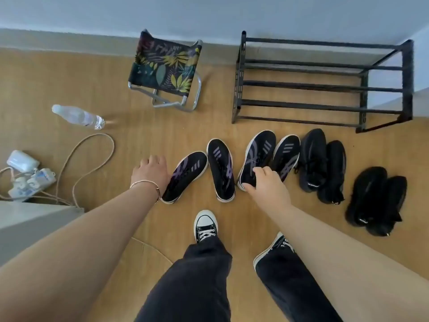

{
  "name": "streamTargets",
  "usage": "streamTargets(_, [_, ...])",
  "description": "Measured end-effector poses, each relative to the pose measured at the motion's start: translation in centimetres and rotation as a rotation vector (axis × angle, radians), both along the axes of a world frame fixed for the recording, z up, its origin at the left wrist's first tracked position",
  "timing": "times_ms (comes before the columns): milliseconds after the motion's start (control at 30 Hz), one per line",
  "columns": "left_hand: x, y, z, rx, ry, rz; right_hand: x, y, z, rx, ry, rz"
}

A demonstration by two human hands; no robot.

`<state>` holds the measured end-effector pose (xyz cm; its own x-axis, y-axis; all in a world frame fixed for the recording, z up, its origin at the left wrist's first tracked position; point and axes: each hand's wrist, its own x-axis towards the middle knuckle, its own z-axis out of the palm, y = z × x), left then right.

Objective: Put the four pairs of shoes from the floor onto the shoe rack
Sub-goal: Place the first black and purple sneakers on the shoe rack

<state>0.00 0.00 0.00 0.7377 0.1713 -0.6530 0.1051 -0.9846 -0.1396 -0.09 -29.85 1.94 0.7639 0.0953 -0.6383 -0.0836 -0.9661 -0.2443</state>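
Sneaker heel in right hand grip

A home entryway: shoe rack by the wall, folding stool, wood-look floor

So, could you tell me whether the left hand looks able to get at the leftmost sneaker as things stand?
Probably yes: the left hand is already at the leftmost sneaker, open beside its heel, with nothing between them.

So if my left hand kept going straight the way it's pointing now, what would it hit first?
Nothing close: the left hand points past the leftmost black white-soled sneaker, over bare wooden floor, towards the folding leaf-print stool. That is probably first, though depth is unclear.
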Motion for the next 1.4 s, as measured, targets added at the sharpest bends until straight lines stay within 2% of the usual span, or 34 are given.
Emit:
streamTargets(300, [-1.2,2.8,-16.8,-0.061,0.088,0.018,-0.7,0.3,-18.0,0.135,0.184,-0.13])
streamTargets(467, [-1.5,3.4,-23.1,-0.156,0.148,0.088,-1.5,1.5,-24.1,0.165,0.221,-0.128])
streamTargets(567, [-1.6,3.4,-25.4,-0.198,0.16,0.207,-1.6,2.2,-26.1,0.128,0.145,-0.127])
streamTargets(700, [-1.3,4.2,-26.7,-0.27,0.121,0.371,-0.5,3.2,-28.0,0.024,0.109,-0.09])
streamTargets(800, [-1.1,5.3,-27.0,-0.315,0.127,0.49,0.5,3.9,-28.7,-0.034,0.137,-0.138])
streamTargets(933, [-0.8,5.1,-27.1,-0.259,0.171,0.48,0.9,4.2,-29.2,-0.038,0.156,-0.229])
streamTargets(1100, [-0.9,4.0,-27.1,-0.215,0.161,0.435,0.6,4.1,-29.7,0.01,0.198,-0.346])
streamTargets(1300, [-0.3,3.3,-26.0,-0.346,0.062,0.541,2.1,3.7,-28.3,0.105,0.248,-0.228])
streamTargets(1400, [0.6,2.2,-25.0,-0.429,0.033,0.583,3.7,1.9,-26.6,0.22,0.305,-0.29])
